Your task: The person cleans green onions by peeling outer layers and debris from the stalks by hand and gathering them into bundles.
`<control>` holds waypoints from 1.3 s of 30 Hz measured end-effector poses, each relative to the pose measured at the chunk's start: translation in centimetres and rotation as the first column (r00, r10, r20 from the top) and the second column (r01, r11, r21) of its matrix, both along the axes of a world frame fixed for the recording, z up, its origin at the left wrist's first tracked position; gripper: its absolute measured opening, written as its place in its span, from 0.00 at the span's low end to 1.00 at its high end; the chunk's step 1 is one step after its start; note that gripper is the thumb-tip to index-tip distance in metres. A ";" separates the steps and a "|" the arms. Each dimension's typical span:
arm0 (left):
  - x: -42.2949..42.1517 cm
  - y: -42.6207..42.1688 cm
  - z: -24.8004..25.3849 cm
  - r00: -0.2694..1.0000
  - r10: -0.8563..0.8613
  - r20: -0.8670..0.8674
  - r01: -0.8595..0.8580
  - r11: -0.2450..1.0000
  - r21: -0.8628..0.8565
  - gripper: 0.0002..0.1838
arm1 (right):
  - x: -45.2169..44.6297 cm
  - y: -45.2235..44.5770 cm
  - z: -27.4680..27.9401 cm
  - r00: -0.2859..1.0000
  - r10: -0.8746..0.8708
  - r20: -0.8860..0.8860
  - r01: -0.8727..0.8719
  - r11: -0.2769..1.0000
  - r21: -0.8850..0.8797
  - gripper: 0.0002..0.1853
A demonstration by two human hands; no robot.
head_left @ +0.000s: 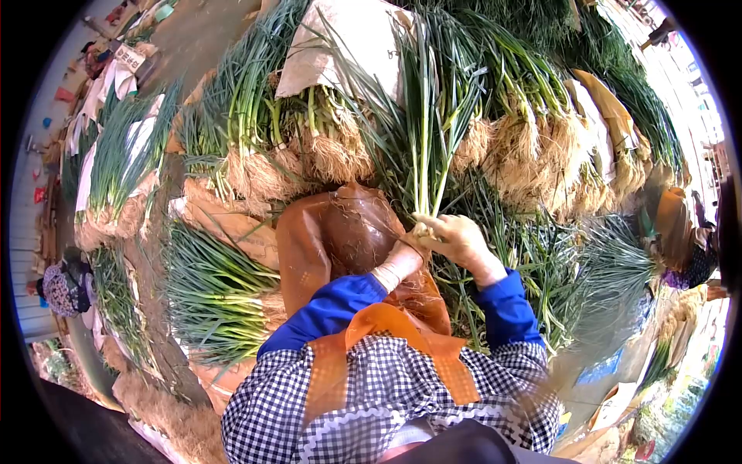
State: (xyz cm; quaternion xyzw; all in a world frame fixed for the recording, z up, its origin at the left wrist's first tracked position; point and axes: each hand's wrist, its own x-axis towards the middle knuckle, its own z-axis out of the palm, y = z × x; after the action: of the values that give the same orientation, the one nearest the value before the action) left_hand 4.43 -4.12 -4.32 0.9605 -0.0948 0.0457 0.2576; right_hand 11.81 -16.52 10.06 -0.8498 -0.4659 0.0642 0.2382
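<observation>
A few long green garlic stalks (423,147), with pale stems and flat dark leaves, point away from me with their root ends toward my body. My right hand (460,240) is closed on these root ends, thumb and fingers pinched together. Against it lies my left hand (411,249), closed around the same lower ends and partly hidden behind the right. Both hands are over an orange-brown apron (363,224) covering my lap, with dirt and loose root bits stuck to it. Loose leaves (510,240) lie beneath and right of my hands.
Rooted bundles (533,155) lie ahead, some under a pale sack cloth (340,46). To my left is a green pile (220,290) on brown sheeting. More bundles (120,174) lie farther left. People sit at the far left (66,286) and far right (699,251).
</observation>
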 end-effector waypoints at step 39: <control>0.9 -2.0 -1.0 0.796 -0.176 -0.579 -0.604 -0.287 -0.744 0.11 | 0.5 -3.5 -5.9 0.740 -0.619 -0.264 0.673 0.683 0.285 0.23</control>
State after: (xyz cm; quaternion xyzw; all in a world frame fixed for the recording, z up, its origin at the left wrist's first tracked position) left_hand 5.36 -6.17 -5.36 0.3505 0.2383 -0.0915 0.9011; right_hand 12.32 -20.06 4.13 -0.8929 -0.1202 -0.0490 0.4311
